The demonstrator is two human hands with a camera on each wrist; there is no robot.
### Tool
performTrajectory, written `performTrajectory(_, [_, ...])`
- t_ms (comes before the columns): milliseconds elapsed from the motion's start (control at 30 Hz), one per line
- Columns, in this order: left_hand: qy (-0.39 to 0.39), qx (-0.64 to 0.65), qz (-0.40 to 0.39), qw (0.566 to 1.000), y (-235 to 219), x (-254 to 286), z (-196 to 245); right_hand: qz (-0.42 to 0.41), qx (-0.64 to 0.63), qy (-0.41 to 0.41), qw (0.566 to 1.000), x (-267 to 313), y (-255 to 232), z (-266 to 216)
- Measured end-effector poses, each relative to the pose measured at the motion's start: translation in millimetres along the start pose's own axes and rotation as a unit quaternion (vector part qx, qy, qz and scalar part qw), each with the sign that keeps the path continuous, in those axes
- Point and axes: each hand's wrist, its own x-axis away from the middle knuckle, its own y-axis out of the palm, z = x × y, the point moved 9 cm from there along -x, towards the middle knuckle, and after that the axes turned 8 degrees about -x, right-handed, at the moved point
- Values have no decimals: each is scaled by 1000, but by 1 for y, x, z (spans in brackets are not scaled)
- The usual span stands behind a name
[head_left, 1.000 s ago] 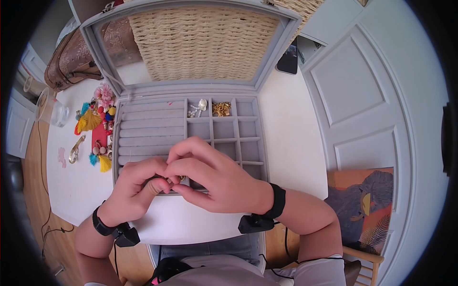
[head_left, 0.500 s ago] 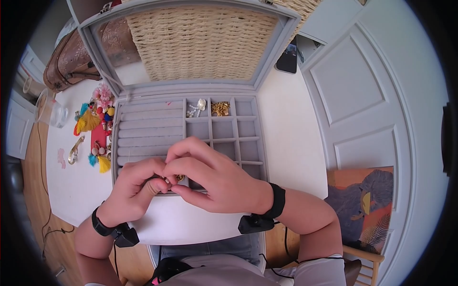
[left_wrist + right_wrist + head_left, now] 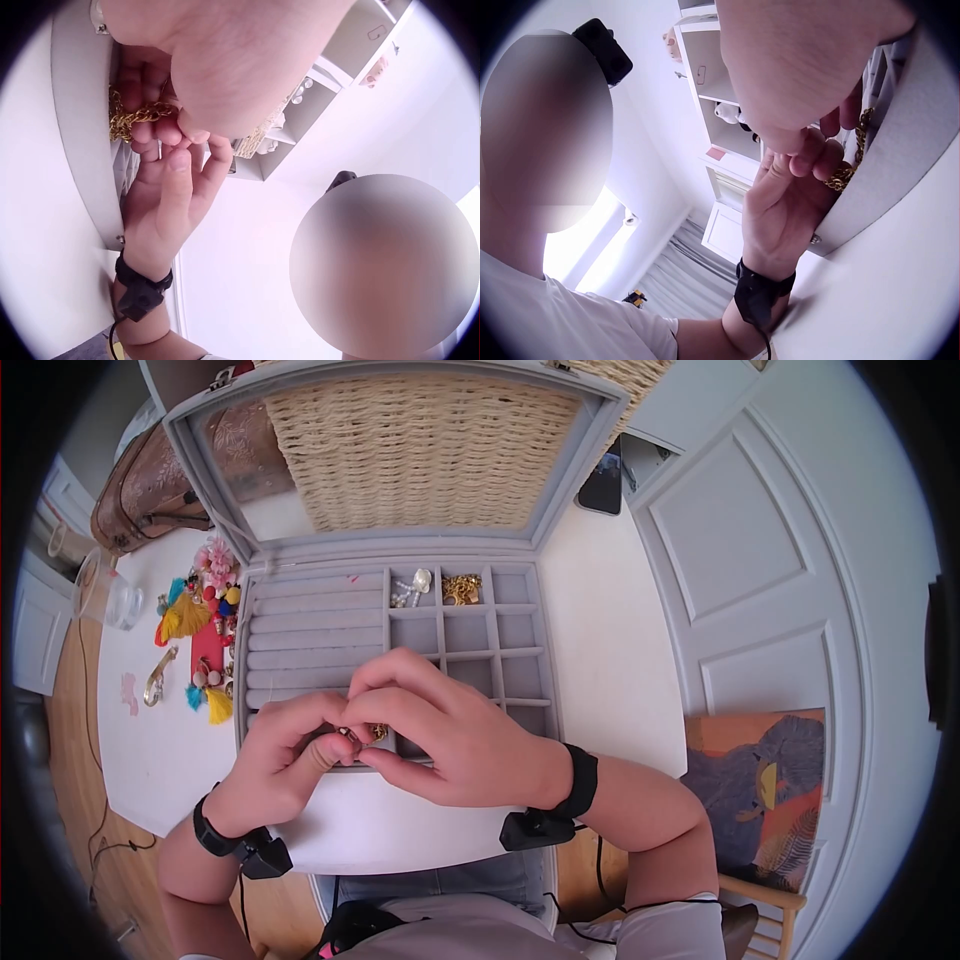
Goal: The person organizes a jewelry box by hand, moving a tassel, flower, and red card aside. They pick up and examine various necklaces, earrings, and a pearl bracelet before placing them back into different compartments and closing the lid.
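A gold chain [image 3: 378,732] is held between the two hands, low over the front edge of a grey jewelry box [image 3: 315,622]. My left hand [image 3: 292,755] grips the chain in curled fingers, its thumb bent in against them. Links bunch around those fingers in the left wrist view, where the chain [image 3: 142,116] drapes toward the box. Thumb and fingertips of my right hand [image 3: 445,735] meet the left fingertips and pinch at the chain's end, which is mostly hidden. The chain [image 3: 845,175] also dangles beside the box's front wall in the right wrist view.
The box's glass lid [image 3: 430,450] stands raised behind. Compartments hold a white flower piece with beads [image 3: 418,584] and gold jewelry [image 3: 462,589]. Colourful tassel jewelry [image 3: 190,610] and a gold hair clip [image 3: 158,676] lie left on the white table [image 3: 620,630]. A phone [image 3: 601,482] rests back right.
Both hands stay in nearly the same place. The left thumb and fingertips have shifted slightly, and more of the gold shows between the fingers.
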Motion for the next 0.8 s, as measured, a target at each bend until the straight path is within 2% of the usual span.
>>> performTrajectory(433, [-26,32,-8,999,1,2,-1,-7,5,9,1000,0,1,3])
performTrajectory(700, [6,84,25,996,-4,2,2,22,-14,12,1000,0,-2,4])
performTrajectory(800, [24,58,29,998,-6,0,10,32,2,0,1000,1,-4,3])
